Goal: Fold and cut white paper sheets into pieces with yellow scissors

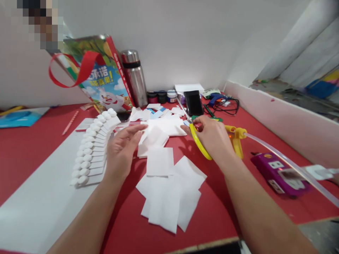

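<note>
My right hand (212, 135) is closed around the yellow handles of a pair of scissors (196, 139), whose blades point away toward a black box. My left hand (123, 148) hovers with fingers stretched out, its fingertips at the edge of a white paper stack (159, 132). Below both hands, several cut white paper squares (169, 192) lie overlapping on the red table (31, 148). Left of my left hand runs a fanned row of white strips with rounded tips (91, 148).
A yellow glue gun (236, 138) with a clear stick lies right of my right hand, beside a purple device (280, 174). At the back stand a colourful gift bag (103, 76), a steel flask (134, 77), small paint jars (161, 96) and cables. A white sheet (39, 201) covers the left.
</note>
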Available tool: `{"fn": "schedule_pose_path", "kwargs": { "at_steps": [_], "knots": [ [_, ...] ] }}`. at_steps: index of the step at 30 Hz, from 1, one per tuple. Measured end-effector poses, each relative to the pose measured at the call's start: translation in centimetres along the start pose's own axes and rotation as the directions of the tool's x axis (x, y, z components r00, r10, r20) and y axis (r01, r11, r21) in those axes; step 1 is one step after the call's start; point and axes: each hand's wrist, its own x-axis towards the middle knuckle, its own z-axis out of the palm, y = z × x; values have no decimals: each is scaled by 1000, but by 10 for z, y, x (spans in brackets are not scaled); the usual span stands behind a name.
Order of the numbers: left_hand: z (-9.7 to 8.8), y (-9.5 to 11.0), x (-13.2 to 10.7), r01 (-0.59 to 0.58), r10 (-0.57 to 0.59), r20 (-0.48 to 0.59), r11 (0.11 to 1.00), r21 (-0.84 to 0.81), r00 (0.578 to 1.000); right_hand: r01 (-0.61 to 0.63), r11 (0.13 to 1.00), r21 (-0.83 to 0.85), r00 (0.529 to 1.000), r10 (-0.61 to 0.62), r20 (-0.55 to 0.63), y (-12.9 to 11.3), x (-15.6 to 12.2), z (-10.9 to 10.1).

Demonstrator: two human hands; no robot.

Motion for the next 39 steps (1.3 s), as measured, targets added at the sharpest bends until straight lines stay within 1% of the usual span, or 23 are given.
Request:
{"fn": "schedule_pose_path", "kwargs": {
  "at_steps": [1, 2, 3, 5, 6, 8, 9, 11, 12, 14, 16, 17, 18, 19, 20, 21, 23, 24, 26, 29, 32, 35, 39],
  "knots": [
    [-2, -5, 2, -41, 51, -47, 979, 198, 998, -15, 999, -49, 1000, 16, 27, 3, -1, 5],
    [-3, -10, 4, -72, 95, -41, 920, 386, 995, -29, 995, -92, 998, 35, 57, 6, -2, 9],
    [-4, -14, 4, -83, 103, -11, 851, 518, 995, -41, 990, -131, 995, 52, 84, 8, -3, 12],
    [-2, -20, 5, -85, 71, 48, 766, 637, 996, -63, 979, -192, 989, 87, 121, 11, -3, 15],
    [0, -21, 4, -76, 52, 56, 762, 643, 997, -70, 975, -212, 986, 100, 136, 12, -3, 15],
    [4, -19, 2, -44, 41, 18, 830, 556, 999, -85, 967, -239, 980, 125, 157, 12, -2, 13],
    [5, -17, 2, -19, 31, -18, 890, 456, 999, -94, 964, -247, 976, 138, 168, 12, -2, 12],
    [5, -11, 1, 45, -35, -62, 987, 157, 997, -113, 959, -260, 968, 165, 190, 11, -1, 10],
    [3, -8, 1, 85, -85, -49, 996, -9, 995, -120, 957, -263, 963, 177, 202, 11, -1, 10],
    [-2, -3, 1, 178, -178, 23, 952, -248, 984, -124, 957, -263, 957, 185, 221, 10, -2, 10],
    [-7, -1, 0, 256, -234, 106, 912, -320, 966, -122, 957, -262, 956, 184, 228, 10, -2, 10],
    [-8, -1, 0, 283, -248, 152, 916, -285, 957, -120, 958, -262, 956, 183, 231, 10, -2, 11],
    [-9, -1, -1, 287, -248, 201, 937, -199, 948, -119, 957, -263, 954, 184, 236, 10, -2, 11],
    [-8, -1, -1, 255, -230, 260, 965, -65, 938, -120, 957, -264, 952, 186, 244, 10, -1, 12],
    [-7, -2, -2, 168, -189, 319, 981, 92, 929, -120, 957, -265, 949, 189, 253, 10, -1, 12],
    [-5, -3, -3, 38, -130, 372, 969, 245, 919, -120, 957, -266, 946, 191, 262, 10, -1, 12],
    [0, -7, -4, -232, 12, 442, 864, 447, 897, -120, 955, -272, 943, 195, 269, 10, -1, 12],
    [2, -10, -4, -324, 84, 446, 806, 496, 891, -121, 953, -276, 943, 197, 269, 10, -1, 12],
    [4, -15, -2, -415, 189, 420, 722, 553, 888, -116, 951, -288, 944, 195, 265, 9, -1, 12],
    [4, -23, 2, -485, 223, 451, 609, 628, 864, -105, 949, -298, 945, 189, 268, 10, -2, 15],
    [3, -28, 4, -505, 132, 520, 524, 686, 844, -94, 951, -296, 946, 178, 272, 11, -2, 18],
    [4, -30, 4, -476, 66, 521, 513, 714, 851, -82, 951, -297, 949, 165, 269, 12, -3, 20],
    [5, -28, 4, -426, 40, 492, 566, 706, 870, -75, 947, -313, 942, 170, 288, 11, -3, 20]
  ]
}}
